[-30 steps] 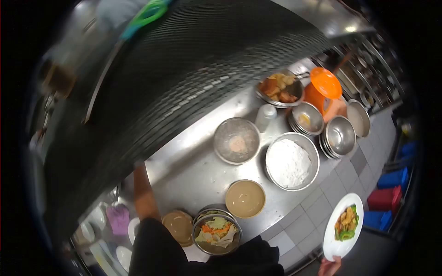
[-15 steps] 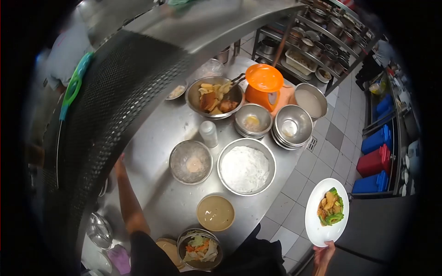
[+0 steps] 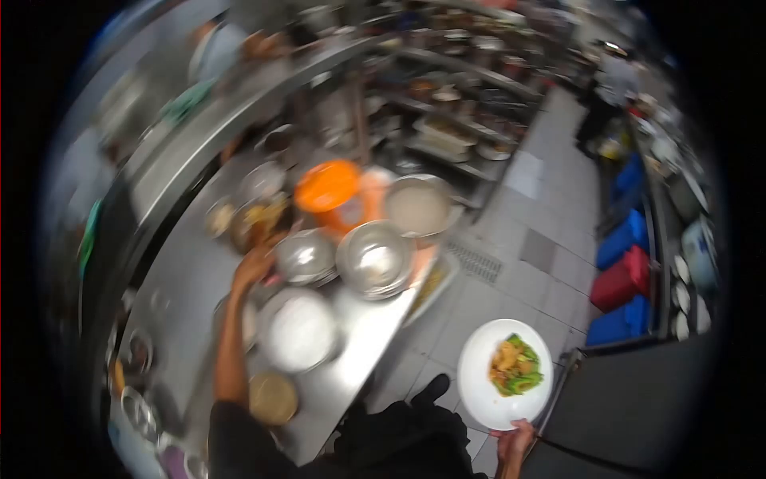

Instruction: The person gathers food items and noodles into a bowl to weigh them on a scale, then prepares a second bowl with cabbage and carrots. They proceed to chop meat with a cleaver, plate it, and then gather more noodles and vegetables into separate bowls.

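My right hand (image 3: 517, 438) grips the near rim of a white plate (image 3: 479, 399), which I hold out over the floor. On the plate lies a small heap of green vegetable slices with brown pieces (image 3: 515, 366). Stretched over the steel table, my left hand (image 3: 254, 266) is beside a metal bowl of cooked food (image 3: 259, 219) and a stack of metal bowls (image 3: 306, 257). Motion blur smears its fingers, so I cannot make out whether they hold anything. Below that hand are a bowl of white powder (image 3: 300, 329) and a partly hidden bowl.
An orange kitchen scale (image 3: 329, 190) and a pot of pale liquid (image 3: 418, 206) stand at the table's far end. Shelves of pots (image 3: 455, 128) rise behind. Along the right are blue and red bins (image 3: 624, 281). A person (image 3: 613, 88) stands far down the aisle.
My left hand has moved from the table's left side to beside the food bowl. My view has swung right, and the plate has stayed in my right hand.
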`<action>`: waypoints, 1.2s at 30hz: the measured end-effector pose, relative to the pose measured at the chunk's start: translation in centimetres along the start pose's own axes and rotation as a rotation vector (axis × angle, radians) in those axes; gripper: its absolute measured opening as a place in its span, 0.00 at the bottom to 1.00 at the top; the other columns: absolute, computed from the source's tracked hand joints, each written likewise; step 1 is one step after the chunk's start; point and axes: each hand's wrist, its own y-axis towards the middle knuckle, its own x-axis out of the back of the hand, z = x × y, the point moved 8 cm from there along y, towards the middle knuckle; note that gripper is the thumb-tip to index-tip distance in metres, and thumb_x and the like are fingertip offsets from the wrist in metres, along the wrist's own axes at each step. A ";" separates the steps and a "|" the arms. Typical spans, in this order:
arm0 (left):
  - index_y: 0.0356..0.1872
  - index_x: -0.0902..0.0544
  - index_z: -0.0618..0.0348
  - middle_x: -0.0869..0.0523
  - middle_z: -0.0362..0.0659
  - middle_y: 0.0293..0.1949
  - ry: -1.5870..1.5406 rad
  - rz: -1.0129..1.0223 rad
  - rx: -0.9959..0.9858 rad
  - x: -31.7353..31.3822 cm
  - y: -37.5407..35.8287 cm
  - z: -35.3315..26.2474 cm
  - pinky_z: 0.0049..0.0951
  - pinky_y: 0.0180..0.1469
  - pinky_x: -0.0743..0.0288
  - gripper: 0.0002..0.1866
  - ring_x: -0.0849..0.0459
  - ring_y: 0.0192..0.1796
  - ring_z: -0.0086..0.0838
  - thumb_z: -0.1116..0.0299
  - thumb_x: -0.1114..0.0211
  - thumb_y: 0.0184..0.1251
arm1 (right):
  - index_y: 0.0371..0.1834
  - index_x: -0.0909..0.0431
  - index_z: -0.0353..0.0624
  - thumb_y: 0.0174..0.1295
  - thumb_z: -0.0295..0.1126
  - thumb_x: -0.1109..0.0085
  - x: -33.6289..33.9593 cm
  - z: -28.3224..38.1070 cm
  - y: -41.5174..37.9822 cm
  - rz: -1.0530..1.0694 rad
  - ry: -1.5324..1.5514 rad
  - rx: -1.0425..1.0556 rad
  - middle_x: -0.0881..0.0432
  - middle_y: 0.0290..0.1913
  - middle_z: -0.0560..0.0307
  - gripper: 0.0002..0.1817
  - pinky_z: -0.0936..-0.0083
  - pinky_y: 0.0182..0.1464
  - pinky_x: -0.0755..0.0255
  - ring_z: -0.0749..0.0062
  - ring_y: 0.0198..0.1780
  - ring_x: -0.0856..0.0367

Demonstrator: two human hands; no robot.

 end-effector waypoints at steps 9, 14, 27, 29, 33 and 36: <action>0.53 0.21 0.59 0.14 0.50 0.45 0.386 -0.746 0.253 9.3 -7.0 2.8 0.40 0.47 0.26 0.24 0.16 0.46 0.46 0.49 0.41 0.69 | 0.52 0.33 0.24 0.50 0.25 0.51 -0.9 8.3 1.9 -0.116 0.017 -0.001 0.20 0.41 0.39 0.24 0.55 0.20 0.16 0.47 0.31 0.15; 0.52 0.20 0.58 0.16 0.43 0.40 0.184 -0.900 0.107 -2.9 -2.6 -20.0 0.27 0.44 0.28 0.17 0.24 0.35 0.29 0.57 0.41 0.72 | 0.54 0.33 0.28 0.51 0.28 0.50 -1.0 19.8 21.5 -0.068 0.025 0.110 0.19 0.42 0.40 0.25 0.57 0.24 0.16 0.50 0.33 0.15; 0.52 0.21 0.57 0.19 0.44 0.41 -0.156 -0.180 -0.434 -42.8 36.2 -65.8 0.25 0.35 0.32 0.15 0.24 0.37 0.26 0.69 0.35 0.64 | 0.51 0.30 0.24 0.50 0.28 0.50 -0.1 48.8 60.8 -0.164 0.168 0.207 0.17 0.41 0.37 0.24 0.59 0.29 0.13 0.49 0.34 0.13; 0.52 0.21 0.57 0.20 0.45 0.42 -0.128 -0.043 -0.461 -47.7 38.4 -70.6 0.27 0.38 0.30 0.16 0.22 0.39 0.29 0.70 0.34 0.63 | 0.51 0.30 0.25 0.50 0.28 0.50 1.5 54.3 67.4 -0.182 0.177 0.239 0.17 0.40 0.36 0.24 0.59 0.29 0.13 0.47 0.33 0.13; 0.51 0.21 0.58 0.20 0.49 0.46 0.039 0.196 -0.414 -57.9 41.8 -71.2 0.36 0.47 0.25 0.17 0.19 0.48 0.42 0.69 0.33 0.61 | 0.55 0.31 0.29 0.53 0.30 0.51 8.1 66.3 80.5 -0.234 0.269 0.465 0.17 0.42 0.36 0.25 0.60 0.34 0.13 0.49 0.36 0.13; 0.52 0.20 0.55 0.19 0.51 0.48 0.134 0.173 -0.211 -62.4 42.6 -67.6 0.41 0.56 0.27 0.18 0.21 0.54 0.49 0.66 0.33 0.60 | 0.62 0.36 0.29 0.58 0.34 0.51 17.7 72.7 92.6 -0.288 0.266 0.494 0.20 0.51 0.35 0.29 0.53 0.47 0.17 0.43 0.45 0.15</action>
